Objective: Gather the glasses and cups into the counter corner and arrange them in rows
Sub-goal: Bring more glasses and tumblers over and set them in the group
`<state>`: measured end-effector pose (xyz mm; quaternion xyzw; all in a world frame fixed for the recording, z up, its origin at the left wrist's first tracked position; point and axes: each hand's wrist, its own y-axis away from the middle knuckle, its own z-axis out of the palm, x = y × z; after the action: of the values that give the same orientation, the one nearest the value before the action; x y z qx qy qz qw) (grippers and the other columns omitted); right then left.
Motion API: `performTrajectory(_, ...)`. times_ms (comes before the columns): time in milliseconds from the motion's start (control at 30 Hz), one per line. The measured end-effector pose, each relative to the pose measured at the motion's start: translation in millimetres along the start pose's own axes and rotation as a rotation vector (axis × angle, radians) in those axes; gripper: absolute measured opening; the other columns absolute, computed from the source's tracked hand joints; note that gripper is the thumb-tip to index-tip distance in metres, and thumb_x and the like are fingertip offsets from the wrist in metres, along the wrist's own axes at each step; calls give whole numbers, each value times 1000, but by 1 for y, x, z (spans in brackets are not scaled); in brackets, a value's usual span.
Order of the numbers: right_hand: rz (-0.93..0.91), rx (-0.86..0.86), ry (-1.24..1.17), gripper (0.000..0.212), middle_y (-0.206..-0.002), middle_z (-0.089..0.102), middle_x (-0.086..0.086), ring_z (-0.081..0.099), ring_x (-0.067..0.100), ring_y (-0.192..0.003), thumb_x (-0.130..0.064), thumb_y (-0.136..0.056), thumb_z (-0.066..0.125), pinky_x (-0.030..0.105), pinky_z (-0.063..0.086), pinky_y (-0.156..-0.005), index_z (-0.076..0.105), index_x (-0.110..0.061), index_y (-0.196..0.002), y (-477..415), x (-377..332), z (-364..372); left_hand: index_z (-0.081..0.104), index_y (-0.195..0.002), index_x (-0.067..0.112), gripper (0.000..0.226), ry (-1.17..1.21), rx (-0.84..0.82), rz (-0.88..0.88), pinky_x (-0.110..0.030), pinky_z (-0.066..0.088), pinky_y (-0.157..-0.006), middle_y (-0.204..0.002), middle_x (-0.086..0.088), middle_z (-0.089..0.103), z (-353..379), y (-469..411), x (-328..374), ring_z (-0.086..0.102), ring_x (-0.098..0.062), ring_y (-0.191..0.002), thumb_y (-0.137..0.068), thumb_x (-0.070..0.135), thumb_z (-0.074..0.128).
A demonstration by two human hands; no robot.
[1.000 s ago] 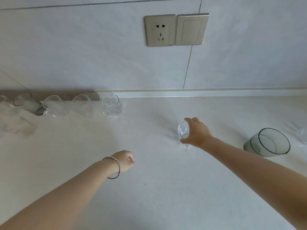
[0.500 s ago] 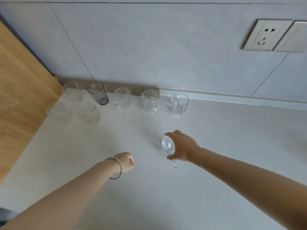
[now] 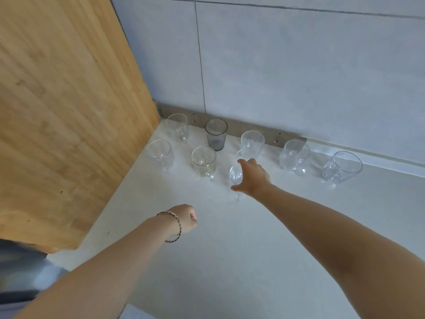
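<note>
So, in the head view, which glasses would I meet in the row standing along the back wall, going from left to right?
corner clear glass → dark grey ribbed glass → tall clear cup → clear handled cup → wide clear mug

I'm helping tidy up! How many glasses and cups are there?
8. Back row along the wall: corner glass, grey glass, third cup, fourth cup, mug. Front row: left cup, handled cup. The right hand holds the last glass. None seem hidden.
</note>
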<state>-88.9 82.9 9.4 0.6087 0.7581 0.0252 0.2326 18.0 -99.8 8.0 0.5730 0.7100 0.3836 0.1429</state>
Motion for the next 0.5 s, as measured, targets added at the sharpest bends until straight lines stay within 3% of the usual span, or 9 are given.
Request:
performTrajectory(67,18,10,11,82,-134,41,9,47,27,-122,-34,-75,75,36,44,-95,32,-19,-142,-9,-4,4,37,-67,23,24,12,-11,14,-25,28,-59,-87,-2,40,-2,-3,-3,36,-19,-80,-87,10,39)
performTrajectory(133,38,23,0,81,-134,41,9,46,28,-122,-35,-74,76,37,44,-95,33,-18,-141,-16,-6,8,46,-69,24,24,27,-17,33,-24,33,-61,-88,-5,44,-2,-6,-4,39,-19,-82,-88,11,39)
performTrajectory(233,73,49,-57,84,-134,41,10,45,28,-124,-38,-74,77,39,45,-96,31,-17,-142,-21,-5,10,61,-101,15,24,20,-27,55,-26,42,-83,-107,-4,59,-3,-10,-1,47,-18,-91,-91,15,40)
performTrajectory(300,79,53,-107,89,-137,39,11,43,28,-127,-38,-76,75,39,44,-98,25,-17,-146,-18,-3,12,56,-82,21,20,-6,-50,78,-25,39,-72,-94,-6,53,-2,-13,2,43,-20,-85,-90,14,40)
performTrajectory(367,82,38,-154,91,-142,33,12,40,28,-131,-37,-80,72,39,42,-102,17,-14,-148,-8,3,14,39,-66,23,26,-37,-70,85,-24,27,-57,-79,-2,39,-1,-18,10,35,-19,-79,-88,11,39)
performTrajectory(500,125,-62,-145,81,-144,33,12,40,28,-132,-37,-87,63,39,40,-105,17,-11,-148,29,36,18,24,-56,27,38,-87,-82,118,-23,14,-50,-61,4,23,1,-24,38,25,-16,-54,-85,8,38)
